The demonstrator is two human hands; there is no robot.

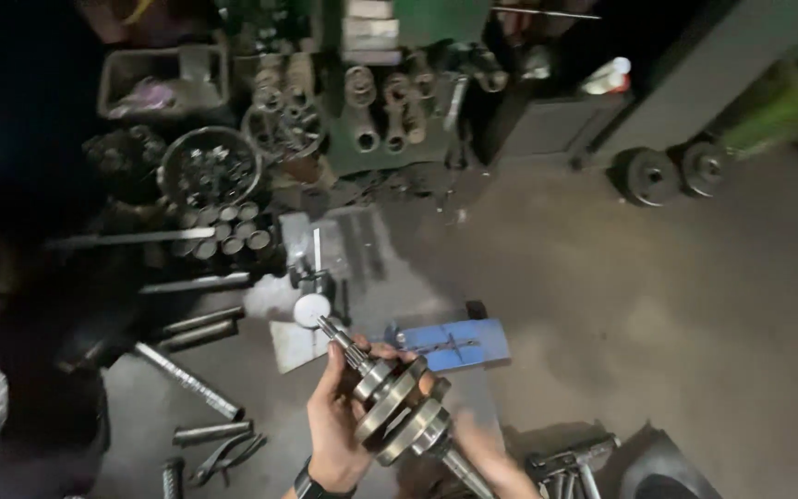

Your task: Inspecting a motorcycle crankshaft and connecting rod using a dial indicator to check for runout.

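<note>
1. A steel crankshaft (pixel 397 411) is held up in the air above the concrete floor (pixel 658 305), tilted so that its splined end points up toward a round white dial gauge (pixel 311 310) and its other shaft end runs down toward the bottom edge of the view.
2. The left hand (pixel 334 430) wraps the crank webs from the left; its grip is clenched on the crankshaft, thumb on top. A dark watch (pixel 309 485) sits on that wrist.
3. The right hand (pixel 477 444) lies under the lower shaft end, mostly hidden by the webs; whether its grip is closed I cannot tell.
4. Just beyond the crankshaft a blue flat tool (pixel 454 342) lies on the floor.
5. To the left lie a knurled steel rod (pixel 187 381) and dark pliers (pixel 228 455).
6. Farther off, a round pan of small parts (pixel 210 166) and short metal sleeves (pixel 228 236) stand near a green machine base holding connecting rods (pixel 390 111).
</note>
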